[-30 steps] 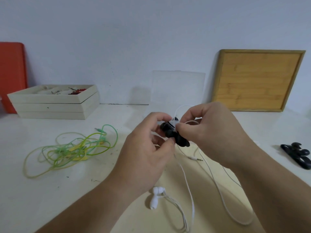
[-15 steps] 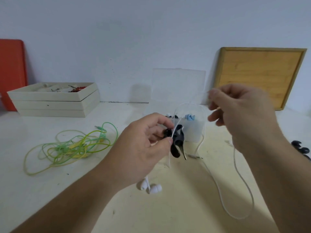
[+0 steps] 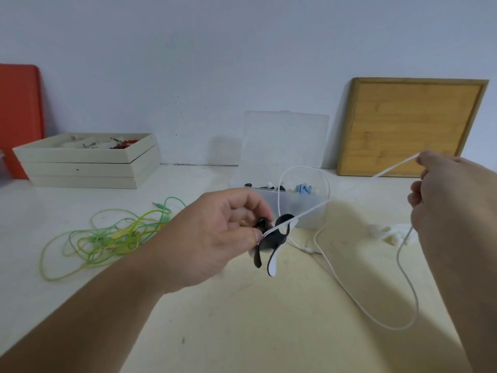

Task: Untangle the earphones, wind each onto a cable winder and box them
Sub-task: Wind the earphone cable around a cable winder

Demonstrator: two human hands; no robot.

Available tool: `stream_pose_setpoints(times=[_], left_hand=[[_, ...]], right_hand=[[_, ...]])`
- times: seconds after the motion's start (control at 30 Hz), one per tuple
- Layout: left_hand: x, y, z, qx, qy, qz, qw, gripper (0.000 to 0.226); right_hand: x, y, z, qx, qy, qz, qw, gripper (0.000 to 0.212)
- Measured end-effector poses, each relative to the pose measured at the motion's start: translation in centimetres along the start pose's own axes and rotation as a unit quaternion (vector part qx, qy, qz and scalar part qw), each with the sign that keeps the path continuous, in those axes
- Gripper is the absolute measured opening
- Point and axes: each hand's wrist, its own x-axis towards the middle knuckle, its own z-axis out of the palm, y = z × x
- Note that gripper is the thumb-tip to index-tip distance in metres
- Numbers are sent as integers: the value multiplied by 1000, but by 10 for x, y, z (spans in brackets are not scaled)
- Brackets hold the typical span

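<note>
White earphone cable (image 3: 309,212) taut between grips: left hand (image 3: 215,232) pinches black cable winder (image 3: 271,238), right hand (image 3: 451,205) pinches cable. Risk: overpull could yank winder from left pinch.

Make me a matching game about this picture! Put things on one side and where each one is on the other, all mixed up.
Things
1. white cable
2. green cable
3. black winder
4. wooden board

Places
A. leaning against the wall
B. gripped in the left hand
C. pinched and pulled tight by the right hand
D. lying in a tangle on the table

Pairs: 1-C, 2-D, 3-B, 4-A
</note>
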Motion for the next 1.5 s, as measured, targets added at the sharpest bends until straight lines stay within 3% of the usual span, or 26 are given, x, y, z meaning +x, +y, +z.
stream_pose_setpoints(times=[0.07, 0.23, 0.37, 0.43, 0.5, 0.57, 0.6, 0.67, 0.7, 0.77, 0.83, 0.97, 1.03, 1.23, 1.37, 1.5], left_hand=[[-1, 0, 1, 3, -8, -8, 1000, 14], [-1, 1, 3, -39, -4, -7, 999, 30], [0, 1, 0, -31, 6, 11, 999, 31], [1, 1, 1, -26, 12, 17, 999, 24], [1, 0, 2, -19, 28, 21, 999, 22], [1, 0, 2, -15, 44, 27, 999, 21], [1, 0, 2, -13, 49, 32, 998, 20], [2, 1, 2, -17, 60, 41, 997, 21], [3, 1, 2, -23, 67, 45, 996, 21], [4, 1, 2, -28, 84, 53, 995, 22], [5, 0, 0, -29, 104, 60, 992, 22], [6, -1, -1, -21, 131, 65, 989, 23], [6, -1, 1, 3, 134, 69, 989, 23], [5, -3, 10, 27, 113, 77, 990, 27], [5, -3, 14, 0, 101, 77, 992, 26], [4, 0, 16, -18, 105, 65, 992, 23]], right_hand=[[1, 0, -1, -8, 10, 0, 1000, 5], [3, 0, -2, -34, -2, -2, 999, 11], [11, 7, -2, -112, -16, -23, 993, 13], [10, 10, -1, -238, -23, -80, 968, 21], [0, 6, 0, -373, -30, -189, 908, 33], [-20, -2, 4, -347, -126, -305, 878, 33], [-33, -5, 7, -300, -222, -336, 865, 27], [-57, -5, 10, -226, -436, -292, 821, 21], [-63, -2, 10, -226, -518, -250, 786, 29], [-66, 5, 11, -282, -608, -187, 718, 51], [-65, 8, 11, -327, -626, -175, 686, 48], [-62, 0, 8, -290, -603, -204, 714, 11], [-59, -2, 8, -260, -579, -207, 744, 17], [-58, 0, 8, -182, -567, -168, 786, 15], [-54, 6, 11, -194, -520, -148, 819, 22], [-55, 7, 12, -211, -496, -155, 828, 20]])
